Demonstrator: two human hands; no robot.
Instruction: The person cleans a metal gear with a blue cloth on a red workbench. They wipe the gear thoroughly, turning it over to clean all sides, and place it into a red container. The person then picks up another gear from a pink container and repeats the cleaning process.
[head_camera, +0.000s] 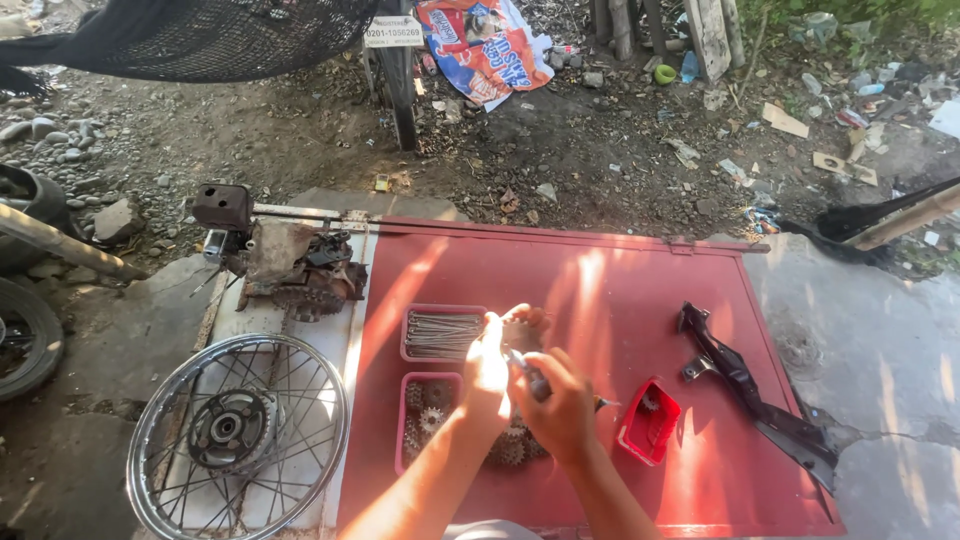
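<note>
Fingers (520, 322) of the left hand (492, 362) pinch a small gear (521, 331) over the middle of the red table (620, 290). Beside it, the right hand (560, 400) is curled tight around a slim tool (527, 372), its tip pointing toward the gear. Just left stands a pink tray of spokes (442, 333).

Two bare forearms rise from the six o'clock edge, with no sleeves, gloves, watch or rings visible. The left hand (490, 368) and right hand (562, 405) are bare too, sunlit, fingers slender.
</note>
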